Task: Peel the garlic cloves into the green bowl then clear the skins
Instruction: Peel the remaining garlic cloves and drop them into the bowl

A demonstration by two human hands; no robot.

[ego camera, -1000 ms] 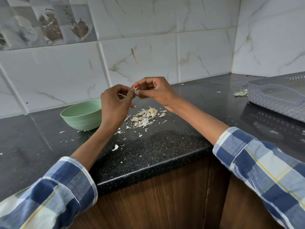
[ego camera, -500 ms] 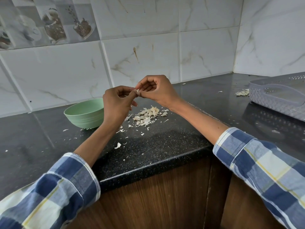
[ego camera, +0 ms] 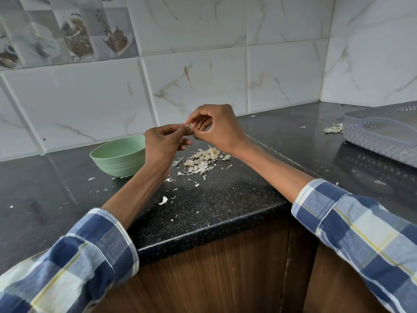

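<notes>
While both hands meet above the counter (ego camera: 225, 206), left hand (ego camera: 161, 144) & right hand (ego camera: 216, 129) pinch one garlic clove (ego camera: 189, 128) w/ curled fingertips — probably so skins (ego camera: 203, 160) drop beside the green bowl (ego camera: 119, 155), not inside.

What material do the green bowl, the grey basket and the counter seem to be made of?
Green bowl: probably matte plastic or a fibre composite; flat even colour, no glare, faint ridges near its base.
Grey basket: moulded plastic; rows of small regular holes in its wall, slight sheen.
Counter: polished dark stone, likely granite; fine pale speckles and a reflection of the basket.
</notes>
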